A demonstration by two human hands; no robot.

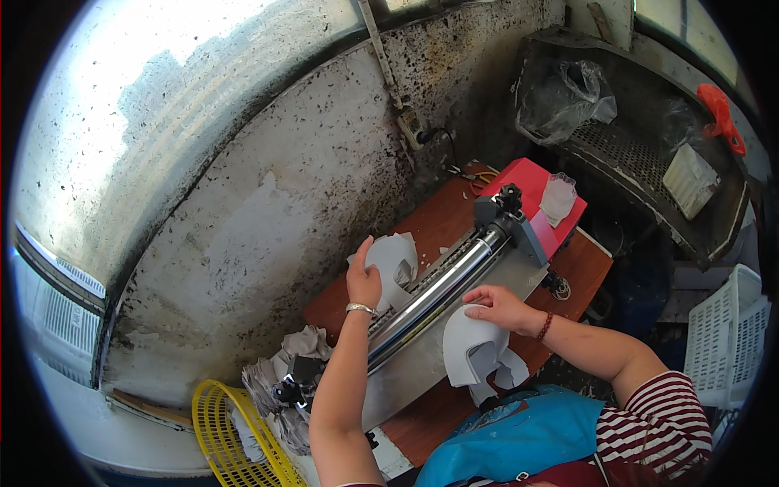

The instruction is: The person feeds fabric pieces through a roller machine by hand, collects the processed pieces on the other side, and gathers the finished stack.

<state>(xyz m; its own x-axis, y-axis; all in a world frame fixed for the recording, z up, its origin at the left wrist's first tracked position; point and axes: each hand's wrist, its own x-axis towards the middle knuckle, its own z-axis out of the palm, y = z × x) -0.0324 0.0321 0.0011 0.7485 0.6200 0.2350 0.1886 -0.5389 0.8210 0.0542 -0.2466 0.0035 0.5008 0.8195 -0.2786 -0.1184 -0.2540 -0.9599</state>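
Note:
A machine with a long shiny metal roller (438, 296) lies diagonally in front of me. Beyond the roller, my left hand (364, 280) is at the left edge of a white curved cut piece (395, 258), thumb against it; some fingers are hidden. On the near side, my right hand (497, 310) holds white curved pieces (464, 351), thumb on top, over the machine's flat metal plate (406, 381). The lower ends of these pieces hang loosely toward my blue apron (519, 434).
The machine's red housing (531, 195) carries a crumpled pale scrap (558, 200). Greyish-white pieces (284, 365) pile up at its left end, beside a yellow basket (213, 422). A white basket (725, 337) stands at right. A stained wall (268, 219) rises behind the brown table (434, 207).

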